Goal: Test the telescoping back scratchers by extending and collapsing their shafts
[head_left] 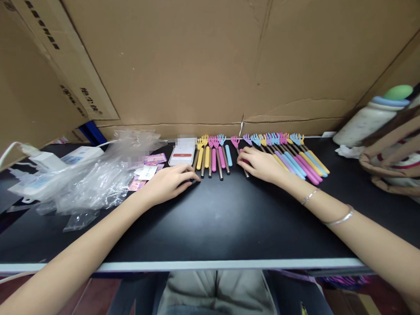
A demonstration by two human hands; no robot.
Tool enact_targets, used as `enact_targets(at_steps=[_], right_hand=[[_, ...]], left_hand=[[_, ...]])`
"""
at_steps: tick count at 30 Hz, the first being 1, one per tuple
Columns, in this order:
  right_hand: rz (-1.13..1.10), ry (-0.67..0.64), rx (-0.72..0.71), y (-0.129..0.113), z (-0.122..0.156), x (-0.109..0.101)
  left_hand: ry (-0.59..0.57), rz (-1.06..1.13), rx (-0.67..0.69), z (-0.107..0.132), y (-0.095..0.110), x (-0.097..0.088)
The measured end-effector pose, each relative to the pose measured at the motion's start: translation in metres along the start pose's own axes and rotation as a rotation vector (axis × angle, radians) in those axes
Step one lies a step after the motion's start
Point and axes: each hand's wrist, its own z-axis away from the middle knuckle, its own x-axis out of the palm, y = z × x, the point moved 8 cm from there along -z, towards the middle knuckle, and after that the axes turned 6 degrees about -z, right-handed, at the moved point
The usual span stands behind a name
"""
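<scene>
Small back scratchers with claw-shaped heads and dark metal rods lie in rows on the black table. My right hand (261, 164) is closed on a pink back scratcher (235, 141); its head shows beyond the fingers and its rod end below them, while the handle is mostly covered. My left hand (178, 181) rests on the table with fingers stretched out, the tips beside the yellow back scratcher (199, 158) at the left end. Between the hands lie yellow, pink and blue ones, including a blue back scratcher (228, 155). Right of my right hand several more fan out, among them a purple-pink back scratcher (310, 169).
Left of the row are a phone (182, 152), printed cards (155, 158), crumpled plastic bags (93, 186) and a power strip (74, 156). A bottle (370, 120) and a brown-handled bag (385, 182) stand at the right. A cardboard wall (192, 60) closes off the back.
</scene>
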Motion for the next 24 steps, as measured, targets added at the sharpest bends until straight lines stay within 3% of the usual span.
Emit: enact_targets(at_steps=[8, 15, 24], right_hand=[[0.084, 0.003, 0.048, -0.001, 0.003, -0.006], [0.038, 0.002, 0.093, 0.016, 0.005, 0.002], [-0.068, 0.033, 0.110, 0.019, 0.005, 0.000]], left_hand=[[-0.018, 0.007, -0.008, 0.000, 0.000, 0.001], [-0.016, -0.003, -0.006, 0.000, 0.000, 0.000], [-0.013, 0.066, -0.001, 0.000, 0.000, 0.002]])
